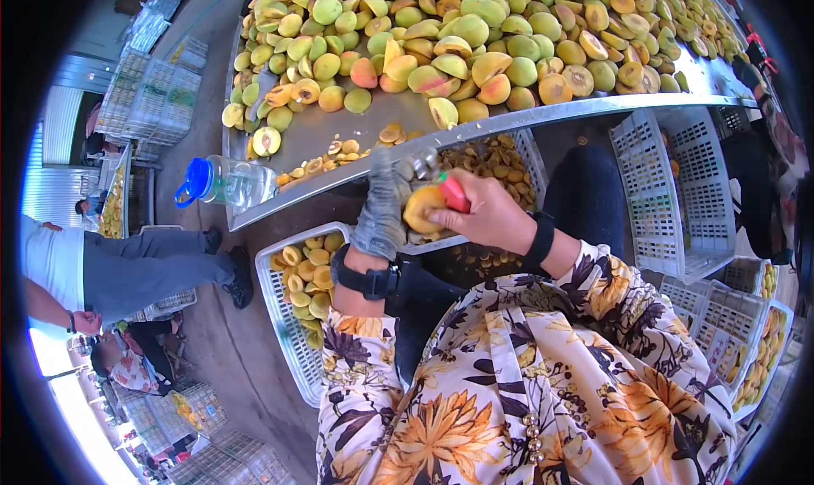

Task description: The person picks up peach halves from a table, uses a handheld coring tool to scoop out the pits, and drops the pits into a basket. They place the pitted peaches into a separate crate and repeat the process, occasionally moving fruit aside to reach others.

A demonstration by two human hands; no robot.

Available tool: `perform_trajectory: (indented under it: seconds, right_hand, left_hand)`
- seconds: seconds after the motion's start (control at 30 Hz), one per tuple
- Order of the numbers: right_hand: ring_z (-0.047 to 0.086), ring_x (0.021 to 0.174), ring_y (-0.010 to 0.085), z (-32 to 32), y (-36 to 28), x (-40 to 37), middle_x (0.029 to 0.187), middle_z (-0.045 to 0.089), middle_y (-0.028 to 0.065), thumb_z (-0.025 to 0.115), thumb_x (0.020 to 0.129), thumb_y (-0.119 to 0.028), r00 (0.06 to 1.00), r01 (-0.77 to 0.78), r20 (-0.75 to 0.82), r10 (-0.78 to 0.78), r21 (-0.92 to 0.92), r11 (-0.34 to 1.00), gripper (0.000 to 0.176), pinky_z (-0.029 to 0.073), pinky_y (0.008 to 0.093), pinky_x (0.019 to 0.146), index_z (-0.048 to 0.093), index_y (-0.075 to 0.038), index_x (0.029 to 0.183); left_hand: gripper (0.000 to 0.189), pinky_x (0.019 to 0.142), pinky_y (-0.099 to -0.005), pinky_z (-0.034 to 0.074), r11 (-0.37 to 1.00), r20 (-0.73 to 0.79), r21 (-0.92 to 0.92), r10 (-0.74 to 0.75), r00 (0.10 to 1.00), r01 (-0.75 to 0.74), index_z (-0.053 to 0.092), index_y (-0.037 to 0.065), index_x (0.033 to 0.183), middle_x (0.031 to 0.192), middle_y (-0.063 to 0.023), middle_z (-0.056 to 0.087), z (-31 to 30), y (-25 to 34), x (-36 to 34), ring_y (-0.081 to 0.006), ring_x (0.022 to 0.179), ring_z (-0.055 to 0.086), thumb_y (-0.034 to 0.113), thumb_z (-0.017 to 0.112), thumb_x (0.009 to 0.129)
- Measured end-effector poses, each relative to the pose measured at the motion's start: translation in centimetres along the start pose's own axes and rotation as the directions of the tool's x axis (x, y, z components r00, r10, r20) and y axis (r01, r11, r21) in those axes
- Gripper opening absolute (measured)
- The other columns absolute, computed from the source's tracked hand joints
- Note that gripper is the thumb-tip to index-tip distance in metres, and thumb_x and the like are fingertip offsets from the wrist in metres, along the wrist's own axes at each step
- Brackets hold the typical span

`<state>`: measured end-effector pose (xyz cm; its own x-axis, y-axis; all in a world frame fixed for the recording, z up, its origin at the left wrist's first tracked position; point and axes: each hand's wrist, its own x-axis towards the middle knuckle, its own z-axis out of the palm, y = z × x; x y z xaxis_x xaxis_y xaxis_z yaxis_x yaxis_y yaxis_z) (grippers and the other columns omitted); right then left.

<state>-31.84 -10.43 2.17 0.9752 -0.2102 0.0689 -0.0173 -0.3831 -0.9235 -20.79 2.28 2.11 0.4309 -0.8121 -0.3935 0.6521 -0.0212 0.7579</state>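
Observation:
Over the metal table's near edge, my left hand (381, 203), in a grey knit glove, holds a yellow peach (421, 210) from its left side. The glove is partly smeared by motion. My bare right hand (493, 217) is closed around a tool with a red handle (454, 193), its thumb pressed on the peach. The tool's working end is hard to make out against the glove. Beneath my hands, a crate (532, 164) holds scraps and pits.
Many cut peaches (475, 31) cover the metal table (381, 119). A blue-capped water bottle (229, 182) stands at its left edge. A white crate (284, 349) of peach halves sits at my left; an upright crate (674, 188) is on the right. A person (153, 260) stands far left.

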Motion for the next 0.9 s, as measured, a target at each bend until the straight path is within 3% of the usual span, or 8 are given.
perform_trajectory:
  seconds: [0.07,0.17,0.23,0.3,0.33,0.4,0.53,0.9]
  right_hand:
    - [0.058,0.057,0.0228,0.3,-0.5,0.2,0.062,0.055,0.0128,0.070,0.073,-0.031,0.990,-0.102,-0.088,0.108,0.067,0.993,0.041,0.045,0.0358,0.056,0.052,0.001,0.093]
    - [0.046,0.040,0.0095,0.9,-1.9,0.3,0.056,0.049,0.0026,0.061,0.083,-0.024,0.928,-0.251,0.008,0.372,0.752,0.610,0.024,0.038,0.0250,0.036,0.048,-0.005,0.087]
    - [0.044,0.037,0.0060,3.0,-1.8,0.2,0.055,0.048,0.0005,0.056,0.086,-0.021,0.911,-0.276,0.022,0.412,0.776,0.568,0.020,0.035,0.0208,0.032,0.046,-0.005,0.090]
    - [0.051,0.039,0.0176,3.3,-1.8,-0.3,0.055,0.052,0.0076,0.060,0.082,-0.019,0.924,-0.325,0.020,0.382,0.565,0.758,0.022,0.040,0.0286,0.036,0.047,-0.002,0.088]
    - [0.051,0.039,0.0176,3.4,-1.6,-0.6,0.055,0.052,0.0076,0.060,0.082,-0.019,0.926,-0.323,0.024,0.377,0.566,0.759,0.022,0.040,0.0286,0.036,0.047,-0.002,0.088]
    - [0.056,0.050,0.0342,3.3,-0.8,-1.2,0.059,0.054,0.0184,0.063,0.076,-0.016,0.968,-0.030,-0.250,0.023,-0.022,0.999,0.026,0.043,0.0379,0.046,0.047,0.001,0.086]
    - [0.054,0.057,0.0396,2.9,-0.9,-2.4,0.060,0.052,0.0226,0.062,0.075,-0.013,0.993,-0.087,-0.074,0.087,0.009,0.996,0.023,0.042,0.0390,0.050,0.046,0.001,0.083]
    - [0.054,0.064,0.0432,3.7,-0.1,-3.7,0.062,0.052,0.0246,0.056,0.073,-0.003,0.982,-0.142,-0.123,0.142,0.015,0.990,0.020,0.042,0.0412,0.053,0.043,0.002,0.087]
  left_hand:
    - [0.083,0.080,-0.0326,0.048,0.974,-0.037,-0.028,0.223,0.974,-0.224,0.041,0.003,0.122,0.111,-0.0118,0.052,0.9,0.2,-0.7,-0.0225,0.095,0.055,0.071,0.035,0.076]
    - [0.079,0.079,-0.0323,0.047,0.858,-0.316,0.107,0.509,0.801,-0.503,0.042,0.003,0.122,0.109,-0.0106,0.052,3.1,-2.3,0.2,-0.0213,0.094,0.054,0.068,0.036,0.078]
    - [0.068,0.073,-0.0319,0.048,0.941,-0.361,0.135,0.339,0.869,-0.311,0.046,0.003,0.114,0.097,-0.0103,0.056,2.5,-3.1,0.2,-0.0215,0.081,0.055,0.063,0.037,0.082]
    - [0.051,0.045,-0.0243,0.047,0.916,-0.435,-0.242,0.194,0.879,-0.321,0.051,0.003,0.103,0.083,-0.0073,0.057,1.2,-3.6,0.7,-0.0150,0.055,0.054,0.050,0.040,0.087]
    - [0.051,0.045,-0.0243,0.047,0.914,-0.439,-0.239,0.198,0.876,-0.327,0.051,0.003,0.103,0.083,-0.0073,0.057,0.7,-3.6,1.1,-0.0150,0.055,0.054,0.050,0.040,0.087]
    - [0.057,0.053,-0.0305,0.051,0.817,-0.617,-0.299,0.229,0.753,-0.493,0.054,0.001,0.097,0.082,-0.0088,0.058,0.2,-3.4,1.8,-0.0174,0.059,0.057,0.055,0.040,0.085]
    - [0.057,0.060,-0.0358,0.053,0.848,-0.367,-0.162,0.423,0.828,-0.505,0.054,0.000,0.099,0.085,-0.0106,0.060,0.7,-3.1,0.3,-0.0210,0.072,0.060,0.055,0.043,0.084]
    - [0.058,0.056,-0.0284,0.052,0.787,-0.469,0.234,0.606,0.643,-0.571,0.055,0.000,0.098,0.082,-0.0120,0.060,3.3,-4.8,1.6,-0.0205,0.063,0.060,0.055,0.044,0.084]
